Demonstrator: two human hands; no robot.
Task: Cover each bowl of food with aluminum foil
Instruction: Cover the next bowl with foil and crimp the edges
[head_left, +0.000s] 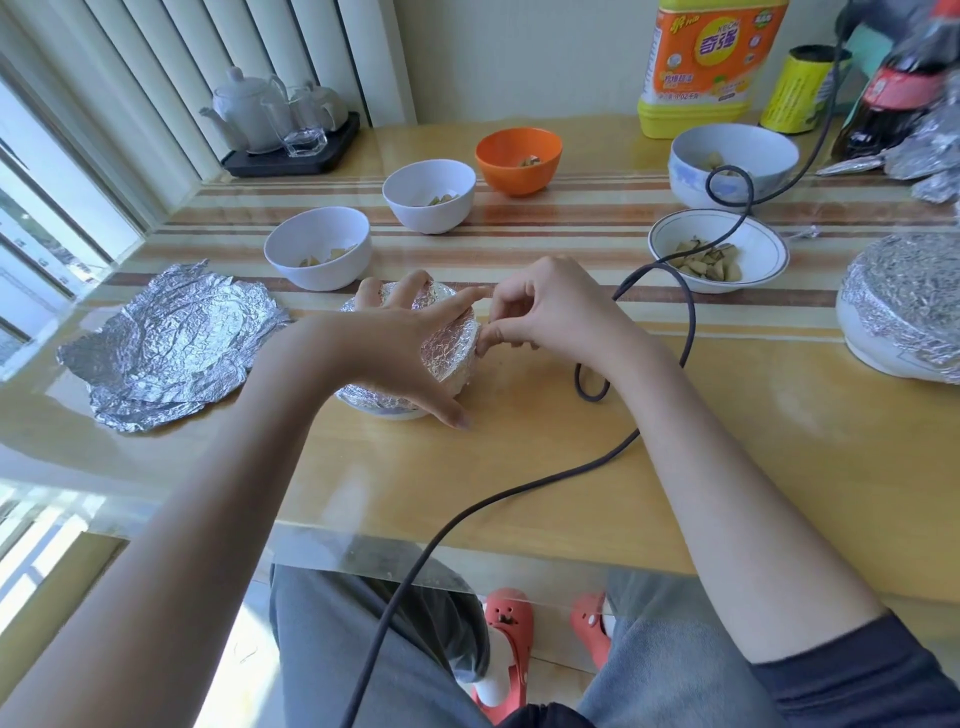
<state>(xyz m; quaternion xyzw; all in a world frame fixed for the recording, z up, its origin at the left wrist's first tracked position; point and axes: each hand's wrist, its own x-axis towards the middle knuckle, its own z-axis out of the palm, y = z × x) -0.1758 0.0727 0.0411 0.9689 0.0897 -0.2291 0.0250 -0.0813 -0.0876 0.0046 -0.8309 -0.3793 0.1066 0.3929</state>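
Bowl in work: foil-covered bowl (451, 345) at table's (727, 441) near middle, foil crinkled tight.
Left hand (400, 338): fingers spread flat on top.
Right hand (550, 306): pinches foil rim.
Writing: yellow detergent bottle (711, 62) reads "奇强".

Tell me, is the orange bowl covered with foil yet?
Not yet. The orange bowl stands open at the far side of the table, with bits of food showing inside and no foil over its rim.
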